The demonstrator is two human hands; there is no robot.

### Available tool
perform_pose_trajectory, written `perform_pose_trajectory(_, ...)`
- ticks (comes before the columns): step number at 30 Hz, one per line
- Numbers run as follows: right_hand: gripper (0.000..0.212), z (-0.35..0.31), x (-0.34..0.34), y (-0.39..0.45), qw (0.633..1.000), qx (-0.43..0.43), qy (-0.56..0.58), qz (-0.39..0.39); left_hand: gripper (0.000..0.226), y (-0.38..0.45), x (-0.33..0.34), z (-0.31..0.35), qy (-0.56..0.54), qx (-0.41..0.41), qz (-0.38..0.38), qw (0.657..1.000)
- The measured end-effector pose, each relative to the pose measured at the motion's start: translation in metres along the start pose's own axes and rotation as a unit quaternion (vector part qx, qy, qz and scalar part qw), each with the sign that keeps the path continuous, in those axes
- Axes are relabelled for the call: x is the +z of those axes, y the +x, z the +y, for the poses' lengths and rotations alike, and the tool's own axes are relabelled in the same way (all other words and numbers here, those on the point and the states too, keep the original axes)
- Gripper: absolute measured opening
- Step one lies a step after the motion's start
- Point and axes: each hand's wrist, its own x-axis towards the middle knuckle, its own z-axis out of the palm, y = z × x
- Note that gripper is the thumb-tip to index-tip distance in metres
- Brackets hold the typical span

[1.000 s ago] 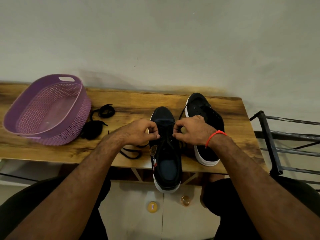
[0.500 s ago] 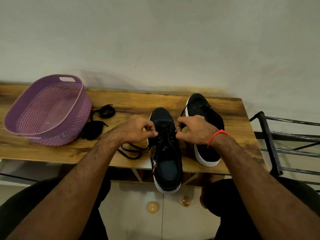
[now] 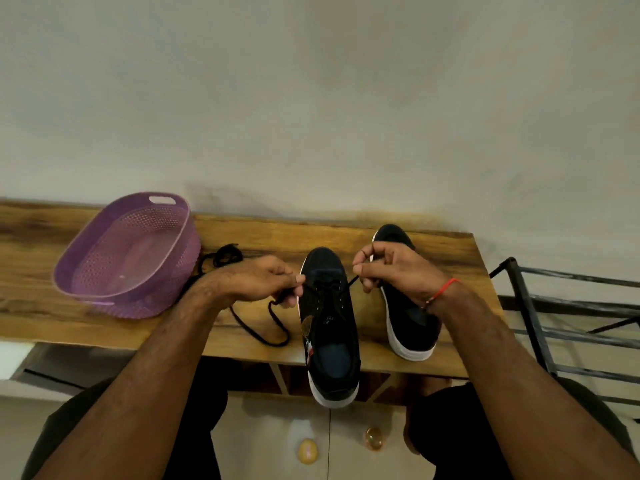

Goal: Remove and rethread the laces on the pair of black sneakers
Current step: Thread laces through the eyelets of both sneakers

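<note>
Lace (image 3: pixel 277 323) ends pinched in both hands' grip, near sneaker (image 3: pixel 330 327) overhanging table (image 3: pixel 450 251) edge.

Home interior, plain plastered wall (image 3: pixel 311 98), wooden bench (image 3: pixel 242 237), purple laundry basket (image 3: pixel 104 271), tiled floor (image 3: pixel 346 445)

I cannot see the middle of the far sneaker (image 3: pixel 412 327): the right hand (image 3: pixel 394 271) covers it, eyelets included. The lace (image 3: pixel 273 323) vanishes inside the left hand (image 3: pixel 256 282); its other end disappears into the right hand's fingers (image 3: pixel 372 252). A second dark lace bundle (image 3: pixel 227 255) is partly hidden behind the left wrist and the purple basket (image 3: pixel 104 233). The near sneaker (image 3: pixel 329 327) carries side markings too small for me to read. The table (image 3: pixel 34 306) is cut by the left edge. The metal rack (image 3: pixel 540 327) runs off the right edge.
</note>
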Motion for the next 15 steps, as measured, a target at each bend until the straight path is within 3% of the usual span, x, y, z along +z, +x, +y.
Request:
perform_pose_trajectory(5, 0.007, -0.049, -0.009, -0.02, 0.986, -0.033, 0.155, 0.05, 0.035, -0.049, -0.024, 0.029, -0.045, 0.0, 0.071, 0.996)
perform_pose_trajectory(15, 0.026, -0.189, -0.012, -0.062, 0.985, -0.147, 0.015, 0.091, 0.034, -0.124, -0.066, 0.14, -0.107, 0.127, 0.157, 0.974)
